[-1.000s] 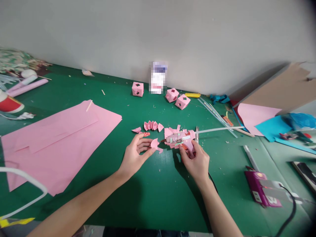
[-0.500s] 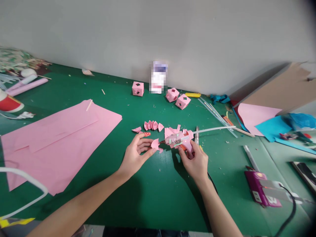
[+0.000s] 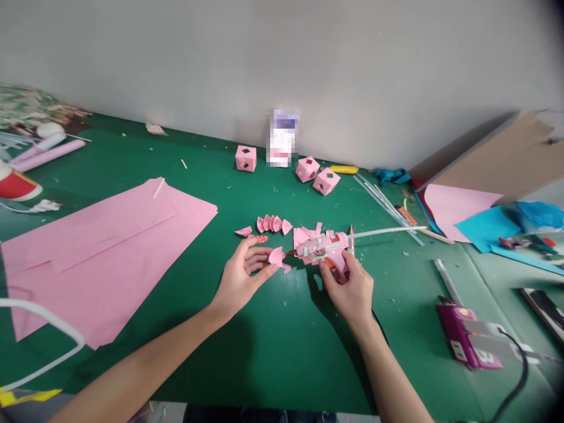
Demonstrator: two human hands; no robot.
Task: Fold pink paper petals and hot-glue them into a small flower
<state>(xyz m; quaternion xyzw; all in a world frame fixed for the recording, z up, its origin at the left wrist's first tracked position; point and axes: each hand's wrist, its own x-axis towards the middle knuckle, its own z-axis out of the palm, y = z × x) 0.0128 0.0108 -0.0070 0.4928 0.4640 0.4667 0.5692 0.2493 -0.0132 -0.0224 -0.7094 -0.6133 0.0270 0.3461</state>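
Note:
Between thumb and fingers, my left hand (image 3: 247, 267) pinches a small folded pink paper piece (image 3: 276, 257). My right hand (image 3: 350, 288) is closed around the handle of a pink hot glue gun (image 3: 324, 248), whose nozzle points left and is close to the paper piece; whether it touches I cannot tell. A long clear glue stick (image 3: 388, 231) sticks out of the gun's rear. Behind my left hand stands a row of several folded pink paper pieces (image 3: 274, 224), with a flatter pink scrap (image 3: 244, 232) at its left. Pink paper offcuts (image 3: 304, 236) lie under the gun.
Large pink paper sheets (image 3: 110, 258) cover the left of the green table (image 3: 282, 364). Three pink paper cubes with cutouts, one of them a left cube (image 3: 245, 159), stand near the wall. Scissors (image 3: 351, 235) lie behind the gun; a purple power strip (image 3: 462, 338) is at right.
My right hand and the glue gun have shifted slightly right, drawing the nozzle a little away from the paper piece. My left hand has hardly moved.

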